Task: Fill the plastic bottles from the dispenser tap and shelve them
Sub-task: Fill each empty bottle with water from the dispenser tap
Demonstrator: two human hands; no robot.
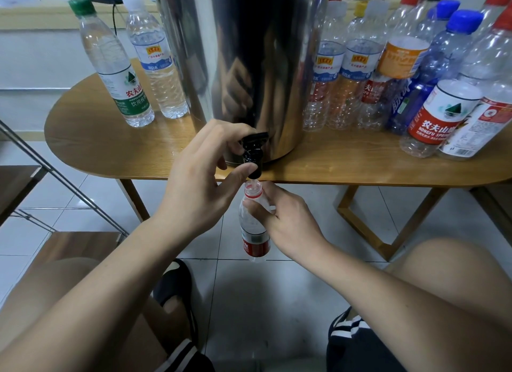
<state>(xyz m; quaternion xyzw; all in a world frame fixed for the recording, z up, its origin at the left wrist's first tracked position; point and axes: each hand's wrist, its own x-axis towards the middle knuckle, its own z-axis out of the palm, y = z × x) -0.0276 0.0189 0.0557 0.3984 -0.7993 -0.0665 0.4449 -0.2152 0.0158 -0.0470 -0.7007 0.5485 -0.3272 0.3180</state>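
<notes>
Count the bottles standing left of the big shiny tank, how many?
2. A green-capped bottle stands farthest left on the table; a white-capped bottle stands beside it, nearer the tank. None seem hidden.

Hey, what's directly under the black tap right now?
An uncapped red-labelled bottle, mouth just beneath it, gripped by the right hand. The left hand partly covers the tap; any water flow is not visible.
</notes>
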